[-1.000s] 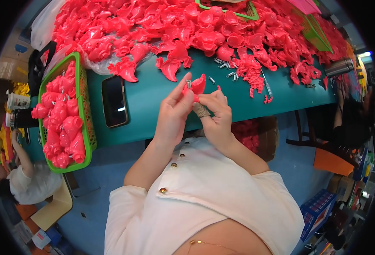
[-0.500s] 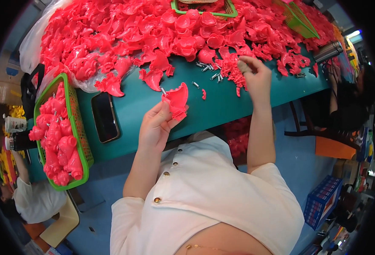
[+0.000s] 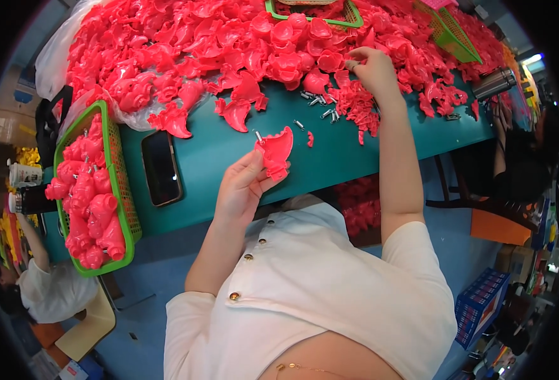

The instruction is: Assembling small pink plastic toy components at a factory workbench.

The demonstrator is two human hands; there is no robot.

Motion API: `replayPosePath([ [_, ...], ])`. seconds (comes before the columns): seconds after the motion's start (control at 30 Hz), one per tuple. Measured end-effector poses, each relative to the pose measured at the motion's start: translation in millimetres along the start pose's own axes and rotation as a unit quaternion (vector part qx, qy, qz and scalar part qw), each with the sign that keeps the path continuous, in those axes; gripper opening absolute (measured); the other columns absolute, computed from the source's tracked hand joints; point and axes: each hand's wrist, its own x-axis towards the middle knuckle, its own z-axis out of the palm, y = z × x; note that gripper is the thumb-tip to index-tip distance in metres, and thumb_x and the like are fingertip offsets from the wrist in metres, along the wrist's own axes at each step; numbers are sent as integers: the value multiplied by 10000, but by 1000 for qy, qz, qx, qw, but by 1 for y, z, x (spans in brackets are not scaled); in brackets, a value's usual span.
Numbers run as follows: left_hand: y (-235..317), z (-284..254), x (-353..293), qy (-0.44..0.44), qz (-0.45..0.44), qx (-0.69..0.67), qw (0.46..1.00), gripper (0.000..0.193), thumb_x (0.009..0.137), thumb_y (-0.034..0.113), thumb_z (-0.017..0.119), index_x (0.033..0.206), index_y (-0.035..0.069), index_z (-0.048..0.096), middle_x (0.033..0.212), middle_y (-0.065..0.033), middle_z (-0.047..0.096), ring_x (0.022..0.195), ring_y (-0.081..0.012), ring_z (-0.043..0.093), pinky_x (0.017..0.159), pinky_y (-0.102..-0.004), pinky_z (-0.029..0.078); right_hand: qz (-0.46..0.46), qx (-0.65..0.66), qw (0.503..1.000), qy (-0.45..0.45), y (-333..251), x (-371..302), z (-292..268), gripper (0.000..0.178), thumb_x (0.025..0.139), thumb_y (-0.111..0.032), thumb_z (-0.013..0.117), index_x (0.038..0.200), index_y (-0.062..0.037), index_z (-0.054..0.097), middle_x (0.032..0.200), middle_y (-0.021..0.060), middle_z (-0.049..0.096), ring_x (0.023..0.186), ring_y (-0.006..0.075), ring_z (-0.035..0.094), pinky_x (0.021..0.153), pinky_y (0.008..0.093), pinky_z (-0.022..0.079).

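My left hand (image 3: 240, 187) pinches a curved pink plastic shell piece (image 3: 277, 152), held up over the near part of the table. A small metal spring (image 3: 258, 137) stands out from the shell's edge, just above my fingertips. My right hand (image 3: 374, 73) stretches to the edge of the big heap of pink shell pieces (image 3: 279, 63); finger and thumb are apart, and I see nothing held between them. Beneath that hand lie a small pile of little pink parts (image 3: 357, 107) and several loose springs (image 3: 330, 114). One spring (image 3: 299, 125) and one little pink part (image 3: 310, 139) lie apart from these.
At the left, a green basket (image 3: 127, 221) holds several assembled pink pieces. A phone (image 3: 162, 168) lies beside it on the green table (image 3: 210, 164). More green baskets (image 3: 450, 38) sit in the heap. A metal flask (image 3: 495, 82) lies at right. Other people sit at both sides.
My right hand has moved from above the small pink parts farther out, to the heap of shells. My left hand still holds the shell with its spring. The whole view has shifted slightly.
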Motion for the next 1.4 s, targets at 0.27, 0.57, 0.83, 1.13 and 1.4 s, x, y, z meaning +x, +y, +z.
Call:
replayPosePath([
  [0.27, 6, -3, -1, -9, 4, -3, 1000, 393, 949, 244, 471, 1197, -60, 482, 1108, -144, 596, 987, -241, 614, 866, -338, 514, 111, -76, 991, -28, 79, 4, -60, 394, 701, -163, 725, 1054, -13, 636, 882, 136, 679, 819, 222, 652, 736, 311, 498],
  [0.57, 5, 0, 4, -11, 3, -22, 1000, 393, 952, 240, 462, 1191, -71, 481, 1106, -161, 596, 990, -258, 615, 865, -335, 515, -122, -71, 981, 131, 80, -54, -41, 455, 718, -216, 741, 1122, -59, 604, 1061, 116, 618, 992, 262, 549, 872, 352, 428],
  [0.83, 0, 9, 4, -5, -16, -3, 1000, 386, 949, 244, 469, 1188, -59, 490, 1111, -149, 597, 986, -243, 614, 860, -343, 512, -107, -150, 982, -38, 53, -18, -26, 281, 775, -169, 656, 1046, -98, 648, 954, 149, 612, 975, 304, 546, 857, 381, 424],
  [1.13, 3, -6, 3, 0, 12, -9, 1000, 383, 949, 236, 466, 1194, -58, 484, 1125, -154, 589, 1002, -260, 608, 868, -348, 507, 8, 122, 982, 142, 77, -8, -28, 227, 857, -118, 575, 1044, -1, 626, 867, 111, 650, 778, 178, 624, 682, 277, 479],
  [1.4, 8, 11, -1, -75, 44, -32, 996, 414, 940, 239, 484, 1233, -51, 450, 1152, -150, 573, 1028, -234, 592, 894, -362, 486, 116, 553, 813, -138, -44, -85, -21, 168, 797, 1, 591, 964, -14, 605, 786, 65, 642, 588, 103, 604, 415, 217, 438],
])
